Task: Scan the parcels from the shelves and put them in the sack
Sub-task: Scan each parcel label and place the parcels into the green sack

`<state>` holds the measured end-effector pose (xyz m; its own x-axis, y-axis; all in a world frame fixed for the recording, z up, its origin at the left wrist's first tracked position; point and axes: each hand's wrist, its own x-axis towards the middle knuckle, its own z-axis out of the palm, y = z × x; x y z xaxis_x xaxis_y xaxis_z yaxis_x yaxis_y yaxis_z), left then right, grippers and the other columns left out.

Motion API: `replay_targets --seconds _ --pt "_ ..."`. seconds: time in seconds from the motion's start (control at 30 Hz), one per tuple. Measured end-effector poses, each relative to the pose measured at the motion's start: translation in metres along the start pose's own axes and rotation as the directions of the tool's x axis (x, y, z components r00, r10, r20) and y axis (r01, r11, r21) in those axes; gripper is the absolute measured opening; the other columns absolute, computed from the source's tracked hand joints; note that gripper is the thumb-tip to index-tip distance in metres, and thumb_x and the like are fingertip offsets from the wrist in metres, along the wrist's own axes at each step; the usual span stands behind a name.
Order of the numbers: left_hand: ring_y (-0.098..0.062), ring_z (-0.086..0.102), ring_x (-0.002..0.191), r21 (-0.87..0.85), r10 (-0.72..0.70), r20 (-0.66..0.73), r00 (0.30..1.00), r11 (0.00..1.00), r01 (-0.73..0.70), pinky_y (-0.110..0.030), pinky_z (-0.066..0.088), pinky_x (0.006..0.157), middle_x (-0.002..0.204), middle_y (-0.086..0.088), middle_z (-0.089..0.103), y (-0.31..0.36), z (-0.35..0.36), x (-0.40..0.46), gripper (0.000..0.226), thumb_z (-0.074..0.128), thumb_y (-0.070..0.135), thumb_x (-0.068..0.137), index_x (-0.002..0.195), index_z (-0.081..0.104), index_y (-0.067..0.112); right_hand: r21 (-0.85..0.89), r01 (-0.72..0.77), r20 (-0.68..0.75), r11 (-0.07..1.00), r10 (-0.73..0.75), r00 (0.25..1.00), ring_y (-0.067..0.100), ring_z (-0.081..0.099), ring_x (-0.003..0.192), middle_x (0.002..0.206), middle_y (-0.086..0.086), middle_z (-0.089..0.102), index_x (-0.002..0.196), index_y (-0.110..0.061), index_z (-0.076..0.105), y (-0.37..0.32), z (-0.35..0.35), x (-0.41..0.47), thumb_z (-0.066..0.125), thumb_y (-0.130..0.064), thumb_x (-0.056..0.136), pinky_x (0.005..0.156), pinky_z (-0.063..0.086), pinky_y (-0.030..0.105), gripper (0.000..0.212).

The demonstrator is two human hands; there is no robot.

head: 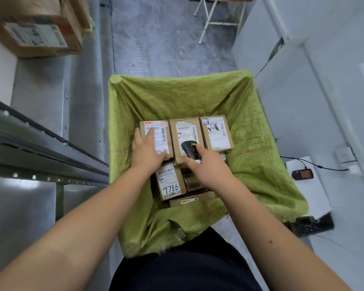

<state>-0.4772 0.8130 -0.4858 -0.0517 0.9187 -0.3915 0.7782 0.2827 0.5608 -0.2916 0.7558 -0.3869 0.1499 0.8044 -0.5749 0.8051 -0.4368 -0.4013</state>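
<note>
- We see our left hand [148, 152] lying with straight fingers on the labelled top of the left parcel [162, 138], thumb at its left edge.
- Just right of those fingers stands the middle parcel [186, 135], brown card with a white barcode label.
- Our right hand [206, 166] curls around a black scanner [190, 148] with a yellow button, held over that parcel.
- Beyond its fingertips sits the right parcel [216, 133].
- All lie inside the green sack [250, 131].
</note>
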Motion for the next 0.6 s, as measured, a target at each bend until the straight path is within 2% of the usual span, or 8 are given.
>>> replay_targets --seconds 0.17,0.27,0.4,0.53,0.6 --pt "-0.031 0.012 0.158 0.011 0.050 -0.064 0.997 0.999 -0.049 -0.044 0.021 0.127 0.174 -0.008 0.006 0.016 -0.013 -0.038 0.092 0.079 0.045 0.087 0.163 0.031 0.028 -0.038 0.086 0.013 0.996 -0.085 0.996 0.035 0.057 0.116 0.139 0.016 0.051 0.154 -0.034 0.033 0.013 -0.002 -0.002 0.049 -0.064 0.094 0.096 0.049 0.045 0.069" --pt "-0.027 0.016 0.157 0.059 0.063 -0.098 0.993 0.997 -0.057 -0.042 0.022 0.126 0.173 -0.006 0.015 0.024 -0.023 -0.067 0.086 0.077 0.050 0.088 0.161 0.037 0.030 -0.071 0.168 0.061 0.983 -0.164 0.985 0.038 0.056 0.120 0.140 0.019 0.049 0.158 -0.034 0.026 0.022 -0.006 0.003 0.044 -0.062 0.098 0.097 0.047 0.046 0.068" --pt "-0.030 0.012 0.160 0.228 -0.061 -0.108 0.992 0.970 0.084 -0.043 0.017 0.129 0.173 -0.010 0.015 0.038 -0.029 -0.113 0.093 0.074 0.060 0.085 0.163 0.029 0.038 -0.101 0.323 0.153 0.941 -0.306 0.940 0.043 0.051 0.126 0.144 0.023 0.046 0.164 -0.033 0.013 0.034 -0.015 0.011 0.038 -0.060 0.102 0.105 0.045 0.051 0.072" --pt "-0.031 0.014 0.159 0.268 -0.170 -0.293 0.941 0.930 0.252 -0.046 0.014 0.129 0.173 -0.008 0.018 0.053 -0.024 -0.167 0.091 0.069 0.064 0.087 0.163 0.026 0.039 -0.079 0.477 0.257 0.875 -0.445 0.858 0.039 0.053 0.119 0.136 0.021 0.048 0.163 -0.035 0.014 0.046 -0.022 0.007 0.037 -0.059 0.103 0.091 0.043 0.042 0.068" --pt "-0.030 0.014 0.159 0.253 -0.205 -0.391 0.897 0.913 0.319 -0.048 0.013 0.129 0.171 -0.008 0.021 0.060 -0.020 -0.195 0.089 0.067 0.064 0.088 0.163 0.026 0.038 -0.086 0.546 0.313 0.834 -0.497 0.809 0.039 0.052 0.121 0.137 0.020 0.047 0.163 -0.035 0.013 0.049 -0.023 -0.001 0.035 -0.060 0.104 0.094 0.045 0.042 0.068"
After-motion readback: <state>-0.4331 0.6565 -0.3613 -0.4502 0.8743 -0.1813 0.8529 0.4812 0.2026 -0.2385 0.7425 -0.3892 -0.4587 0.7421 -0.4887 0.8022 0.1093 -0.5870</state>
